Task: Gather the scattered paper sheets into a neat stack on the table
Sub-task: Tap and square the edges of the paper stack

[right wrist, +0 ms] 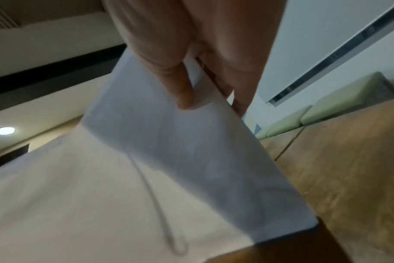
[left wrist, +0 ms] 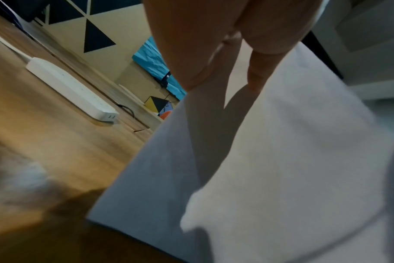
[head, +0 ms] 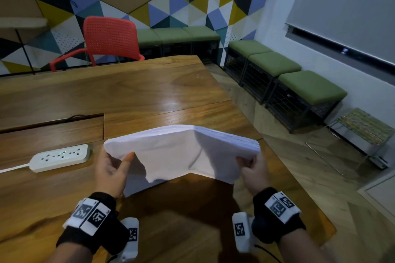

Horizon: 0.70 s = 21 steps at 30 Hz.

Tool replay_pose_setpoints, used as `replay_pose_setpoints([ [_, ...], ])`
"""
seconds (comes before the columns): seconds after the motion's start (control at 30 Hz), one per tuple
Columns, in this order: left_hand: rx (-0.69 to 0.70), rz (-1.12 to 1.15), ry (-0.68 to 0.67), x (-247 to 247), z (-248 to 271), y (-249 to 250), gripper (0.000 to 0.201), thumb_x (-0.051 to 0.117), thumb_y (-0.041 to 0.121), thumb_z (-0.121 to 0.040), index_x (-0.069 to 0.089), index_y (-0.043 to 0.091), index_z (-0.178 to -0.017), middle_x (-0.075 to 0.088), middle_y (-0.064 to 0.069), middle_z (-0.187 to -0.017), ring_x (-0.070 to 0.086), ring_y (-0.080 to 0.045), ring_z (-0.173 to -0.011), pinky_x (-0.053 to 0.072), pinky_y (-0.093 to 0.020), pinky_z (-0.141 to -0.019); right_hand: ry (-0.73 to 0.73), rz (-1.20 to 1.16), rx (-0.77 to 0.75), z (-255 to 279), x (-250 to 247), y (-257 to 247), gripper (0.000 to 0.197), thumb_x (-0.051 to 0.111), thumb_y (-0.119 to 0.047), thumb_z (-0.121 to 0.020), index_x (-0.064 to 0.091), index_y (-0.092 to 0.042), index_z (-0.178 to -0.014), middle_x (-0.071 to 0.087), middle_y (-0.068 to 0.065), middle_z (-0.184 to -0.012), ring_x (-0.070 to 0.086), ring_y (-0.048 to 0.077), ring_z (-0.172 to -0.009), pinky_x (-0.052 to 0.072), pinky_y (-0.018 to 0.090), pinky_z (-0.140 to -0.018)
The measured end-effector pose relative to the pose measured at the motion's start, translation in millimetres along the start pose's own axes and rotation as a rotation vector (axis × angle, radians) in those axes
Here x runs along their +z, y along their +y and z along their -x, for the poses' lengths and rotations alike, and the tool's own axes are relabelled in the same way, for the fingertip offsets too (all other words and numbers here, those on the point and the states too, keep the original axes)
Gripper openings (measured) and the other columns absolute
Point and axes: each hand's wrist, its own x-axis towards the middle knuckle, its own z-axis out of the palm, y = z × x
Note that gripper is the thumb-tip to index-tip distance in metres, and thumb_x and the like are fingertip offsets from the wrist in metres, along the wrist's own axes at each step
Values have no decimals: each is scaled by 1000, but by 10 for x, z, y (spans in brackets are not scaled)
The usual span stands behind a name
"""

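left hand [head: 111,168] and right hand [head: 255,170] raised side by side; each grip pinched, thumbs uppermost

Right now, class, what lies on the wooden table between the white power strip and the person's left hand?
Only bare wooden table separates the white power strip from the left hand, in the head view.

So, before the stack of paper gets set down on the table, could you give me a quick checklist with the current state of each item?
1. Left hand grips the paper stack at its left edge: ok.
2. Right hand pinches the right edge, thumb on top: ok.
3. Stack flat: not ok, it arches up in the middle between the hands.
4. Edges squared: not ok, one sheet hangs ragged at the near edge and the right-hand edges fan slightly.
5. Landing spot on the table beneath the stack clear: cannot tell, the paper hides it.
6. Power strip out of the way: ok, it lies apart to the left.
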Motion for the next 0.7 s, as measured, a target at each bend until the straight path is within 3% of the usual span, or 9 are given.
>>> replay_pose_setpoints([
  [0.1, -32, -50, 12, 14, 11, 64, 41, 57, 2, -85, 46, 12, -123, 54, -3, -110, 50, -16, -103, 42, -37, -91, 63, 63, 28, 40, 43, -54, 61, 61, 9, -77, 40, -14, -130, 56, 0, -106, 56, 17, -105, 49, 9, -62],
  [0.2, 117, -151, -66, 13, -100, 373, 38, 58, 5, -85, 51, 40, -96, 58, 10, -89, 59, 2, -85, 46, -38, -91, 320, 451, -359, 12, 88, -250, 88, 68, -3, -70, 23, -25, -142, 34, 13, -140, 34, 24, -127, 41, 25, -93],
  [0.27, 374, -311, -187, 41, -133, 722, 40, 58, 13, -87, 48, 52, -87, 57, 12, -80, 59, 5, -73, 48, -27, -74, 219, 750, -686, 12, 211, -406, 90, 67, -12, -68, 19, -25, -143, 31, 15, -145, 24, 27, -135, 25, 42, -111],
  [0.33, 625, -451, -321, 135, -135, 1107, 17, 54, 21, -88, 51, 37, -90, 60, 4, -77, 59, -7, -72, 47, -28, -62, 20, 883, -758, 21, 360, -535, 79, 61, -17, -71, 26, -24, -141, 39, 9, -142, 28, 26, -135, 9, 49, -115],
  [0.4, 860, -549, -399, 265, -159, 1414, 9, 49, 22, -86, 52, 17, -93, 60, -3, -81, 54, -17, -72, 42, -34, -61, -67, 715, -725, -28, 394, -622, 50, 53, -14, -74, 48, -17, -124, 57, 5, -116, 49, 23, -112, 25, 51, -109],
  [0.43, 972, -593, -418, 332, -175, 1537, 10, 49, 20, -85, 51, 16, -94, 59, -2, -83, 51, -17, -73, 37, -31, -61, -69, 602, -705, -47, 383, -650, 32, 51, -11, -75, 56, -13, -106, 61, 6, -98, 54, 24, -93, 39, 47, -94],
  [0.5, 1151, -629, -363, 425, -230, 1669, 19, 54, 15, -81, 51, 16, -99, 61, -3, -89, 49, -16, -80, 32, -27, -67, -66, 451, -645, -72, 339, -618, 9, 49, -13, -79, 53, -7, -84, 57, 12, -76, 52, 28, -71, 42, 36, -65],
  [0.6, 1040, -552, -25, 393, -167, 1559, 65, 59, 12, -68, 40, 16, -129, 50, -7, -127, 45, -27, -120, 35, -47, -100, -42, 262, -568, -39, 299, -500, 6, 50, -21, -84, 49, -16, -80, 54, 4, -72, 52, 21, -67, 43, 34, -57],
  [0.7, 553, -164, 51, 277, -17, 990, 99, 61, 12, -61, 10, 18, -145, 14, -1, -152, 15, -20, -143, 18, -50, -116, -40, 81, -521, 12, 261, -371, 8, 54, -19, -86, 52, -27, -84, 57, 5, -80, 55, 12, -73, 49, 34, -62],
])
